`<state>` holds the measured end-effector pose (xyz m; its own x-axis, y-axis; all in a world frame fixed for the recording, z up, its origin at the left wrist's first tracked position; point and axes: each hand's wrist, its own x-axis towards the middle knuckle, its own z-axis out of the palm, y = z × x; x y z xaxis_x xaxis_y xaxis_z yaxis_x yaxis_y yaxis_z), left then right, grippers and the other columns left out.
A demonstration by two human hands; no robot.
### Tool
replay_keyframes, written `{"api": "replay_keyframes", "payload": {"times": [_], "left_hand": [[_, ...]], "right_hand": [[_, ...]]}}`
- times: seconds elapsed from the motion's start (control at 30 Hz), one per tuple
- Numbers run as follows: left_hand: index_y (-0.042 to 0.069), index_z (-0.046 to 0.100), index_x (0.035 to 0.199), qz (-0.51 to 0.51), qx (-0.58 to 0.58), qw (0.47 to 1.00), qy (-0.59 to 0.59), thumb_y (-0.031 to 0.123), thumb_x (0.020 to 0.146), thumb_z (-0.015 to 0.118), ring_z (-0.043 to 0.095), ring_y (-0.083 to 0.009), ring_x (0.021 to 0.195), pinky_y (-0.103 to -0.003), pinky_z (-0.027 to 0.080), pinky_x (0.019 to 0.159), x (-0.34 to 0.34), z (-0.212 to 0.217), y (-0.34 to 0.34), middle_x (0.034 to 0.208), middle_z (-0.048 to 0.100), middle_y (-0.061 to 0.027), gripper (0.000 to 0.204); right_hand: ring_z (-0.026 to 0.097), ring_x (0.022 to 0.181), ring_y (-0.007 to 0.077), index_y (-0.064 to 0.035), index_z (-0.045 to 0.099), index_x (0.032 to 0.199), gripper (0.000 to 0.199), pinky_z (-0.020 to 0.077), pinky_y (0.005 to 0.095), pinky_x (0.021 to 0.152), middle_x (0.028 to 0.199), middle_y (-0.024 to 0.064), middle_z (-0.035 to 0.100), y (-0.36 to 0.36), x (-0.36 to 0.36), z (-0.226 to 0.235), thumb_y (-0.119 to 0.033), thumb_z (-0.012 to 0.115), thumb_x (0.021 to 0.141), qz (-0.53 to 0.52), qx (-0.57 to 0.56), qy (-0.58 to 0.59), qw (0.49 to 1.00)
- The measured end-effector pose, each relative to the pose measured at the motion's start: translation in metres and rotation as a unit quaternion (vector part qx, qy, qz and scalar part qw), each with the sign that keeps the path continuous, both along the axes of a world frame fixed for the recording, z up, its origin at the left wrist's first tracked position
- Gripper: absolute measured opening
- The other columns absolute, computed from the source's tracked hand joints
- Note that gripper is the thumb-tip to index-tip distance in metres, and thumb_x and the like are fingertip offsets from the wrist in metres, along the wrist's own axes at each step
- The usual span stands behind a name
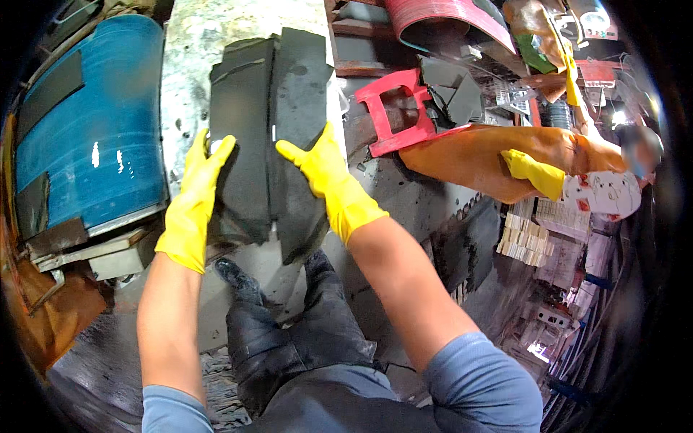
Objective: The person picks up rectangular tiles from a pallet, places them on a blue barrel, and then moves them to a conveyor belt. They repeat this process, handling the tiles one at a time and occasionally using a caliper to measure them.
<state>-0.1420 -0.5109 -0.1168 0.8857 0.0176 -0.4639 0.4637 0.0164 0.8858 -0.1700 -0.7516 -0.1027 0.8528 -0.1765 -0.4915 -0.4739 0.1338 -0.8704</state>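
Note:
Two stacks or sheets of dark grey, slab-like material lie side by side on a pale, stained table: a left dark sheet point(242, 137) and a right dark sheet point(299, 94). Their near ends reach past the table's front edge. My left hand point(195, 191), in a yellow rubber glove, grips the left sheet's outer edge, thumb on top. At the right sheet's outer edge is my right hand point(328, 177), gloved alike, thumb over the top and fingers along the side. The undersides are hidden, as are some fingertips.
A blue curved surface point(94, 108) with dark pieces on it stands left of the pale table point(191, 43). To the right are a red plastic stool point(372, 115) and a pink-red drum point(433, 18). A co-worker in an orange apron point(462, 155) and yellow gloves is beyond the stool.

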Motion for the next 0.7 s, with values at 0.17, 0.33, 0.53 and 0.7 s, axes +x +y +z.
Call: {"api": "replay_keyframes", "payload": {"times": [0.17, 0.33, 0.53, 0.7], "left_hand": [[0.004, 0.061, 0.146, -0.021, -0.062, 0.997, 0.05, 0.023, 0.097, 0.081, 0.069, -0.0225, 0.11, -0.035, 0.055, 0.096, 0.009, -0.026, -0.001, 0.129, 0.071, -0.0093, 0.056], [0.005, 0.061, 0.146, -0.004, 0.038, 0.996, 0.075, 0.016, 0.093, 0.084, 0.069, -0.0232, 0.114, -0.037, 0.055, 0.099, 0.015, -0.024, -0.018, 0.131, 0.072, -0.0099, 0.059], [0.006, 0.062, 0.145, 0.066, 0.051, 0.992, 0.097, 0.012, 0.09, 0.086, 0.07, -0.0241, 0.112, -0.037, 0.056, 0.097, 0.004, -0.008, -0.075, 0.131, 0.072, -0.0099, 0.06], [0.003, 0.061, 0.145, 0.089, -0.02, 0.994, 0.053, 0.003, 0.09, 0.083, 0.068, -0.0224, 0.115, -0.035, 0.054, 0.1, -0.014, -0.008, -0.138, 0.129, 0.072, -0.0103, 0.059]], "right_hand": [[0.055, 0.136, 0.0318, 0.005, 0.035, 0.16, 0.103, 0.048, 0.0389, 0.112, 0.15, 0.0222, 0.055, -0.025, -0.01, -0.01, -0.022, 0.094, 0.081, 0.011, 0.053, -0.042, 0.998], [0.042, 0.15, 0.0405, 0.0059, 0.038, 0.16, 0.103, 0.0337, 0.0456, 0.125, 0.16, 0.0302, 0.044, -0.034, -0.011, -0.042, -0.035, 0.091, 0.082, 0.069, -0.235, -0.056, 0.968], [0.035, 0.153, 0.0481, 0.0017, 0.04, 0.161, 0.105, 0.0307, 0.0503, 0.126, 0.162, 0.0323, 0.039, -0.073, -0.008, -0.075, -0.044, 0.091, 0.08, 0.084, -0.359, -0.159, 0.916], [0.058, 0.133, 0.0224, -0.0031, 0.041, 0.161, 0.083, 0.0457, 0.0365, 0.113, 0.151, 0.0102, 0.059, -0.131, 0.024, -0.045, -0.007, 0.085, 0.091, 0.04, 0.06, -0.103, 0.992]]}}
